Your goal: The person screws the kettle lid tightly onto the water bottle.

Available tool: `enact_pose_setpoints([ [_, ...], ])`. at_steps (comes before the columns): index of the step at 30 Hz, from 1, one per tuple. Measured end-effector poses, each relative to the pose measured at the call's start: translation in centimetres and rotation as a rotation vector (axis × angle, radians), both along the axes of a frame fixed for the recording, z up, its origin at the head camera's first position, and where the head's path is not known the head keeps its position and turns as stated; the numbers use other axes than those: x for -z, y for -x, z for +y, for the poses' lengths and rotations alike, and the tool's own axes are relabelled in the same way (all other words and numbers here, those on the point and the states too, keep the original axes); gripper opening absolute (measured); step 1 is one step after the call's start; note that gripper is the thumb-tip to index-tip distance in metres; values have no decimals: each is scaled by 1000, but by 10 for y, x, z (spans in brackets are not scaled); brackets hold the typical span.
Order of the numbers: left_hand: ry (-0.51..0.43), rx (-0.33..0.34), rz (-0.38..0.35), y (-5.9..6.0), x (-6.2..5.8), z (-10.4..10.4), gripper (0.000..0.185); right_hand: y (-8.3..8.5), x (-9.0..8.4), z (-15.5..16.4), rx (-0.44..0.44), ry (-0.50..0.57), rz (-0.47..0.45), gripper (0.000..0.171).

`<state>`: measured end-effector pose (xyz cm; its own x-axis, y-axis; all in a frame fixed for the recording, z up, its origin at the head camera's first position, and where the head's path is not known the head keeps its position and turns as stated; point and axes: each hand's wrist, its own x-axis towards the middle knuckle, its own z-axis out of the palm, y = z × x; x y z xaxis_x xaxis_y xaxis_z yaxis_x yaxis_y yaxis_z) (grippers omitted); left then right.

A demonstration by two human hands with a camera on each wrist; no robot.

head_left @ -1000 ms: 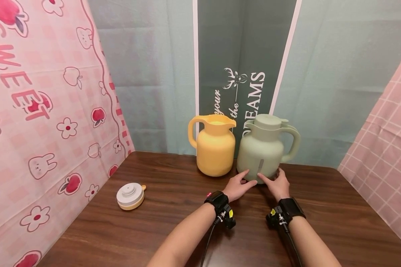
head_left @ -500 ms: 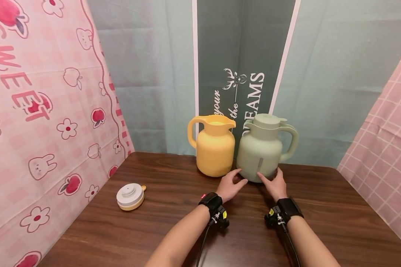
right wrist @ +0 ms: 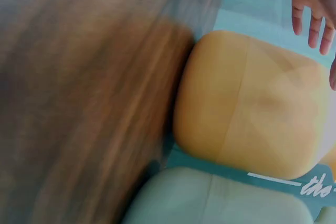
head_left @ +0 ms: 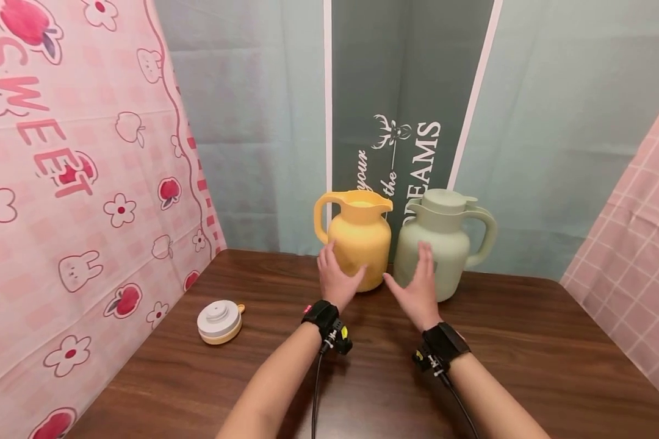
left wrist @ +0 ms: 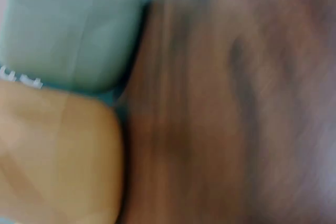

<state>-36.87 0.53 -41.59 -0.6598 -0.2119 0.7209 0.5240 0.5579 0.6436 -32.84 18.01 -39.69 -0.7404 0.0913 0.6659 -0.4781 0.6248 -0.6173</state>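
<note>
A yellow thermos jug (head_left: 365,244) without a lid stands at the back of the table, its handle to the left. Beside it on the right is a sage green thermos jug (head_left: 445,247) with its lid on and its handle to the right. My left hand (head_left: 337,280) is spread with fingers up in front of the yellow jug and holds nothing. In front of the green jug my right hand (head_left: 419,291) is held up the same way, overlapping it in the head view. Both jugs show in the left wrist view, blurred, and in the right wrist view.
A white and yellow jug lid (head_left: 219,322) lies on the left part of the brown wooden table (head_left: 373,378). Behind the jugs hangs a grey-green curtain (head_left: 252,140); pink patterned cloths hang at both sides. Cables run from both wrist cameras.
Both hands have left the base of the green jug and moved left, with fingers now raised and spread. The jugs keep their places after a slight shift of the green one. The head view turned slightly.
</note>
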Motion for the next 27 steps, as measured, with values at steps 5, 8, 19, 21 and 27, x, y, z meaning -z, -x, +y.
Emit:
enact_pose_setpoints([
  [5,66,72,-147,15,-11,-17,113,15,-10,-9,-195,0,-196,100],
  [8,88,158,-248,19,-16,-21,118,24,-12,-9,-281,50,-323,98],
  [19,77,292,-402,19,-11,-24,123,39,1,-14,-362,30,-569,92],
  [21,78,305,-413,19,-9,-26,124,39,5,-17,-388,24,-585,89],
  [27,95,343,-436,19,-9,-29,124,39,12,-24,-429,69,-574,84],
])
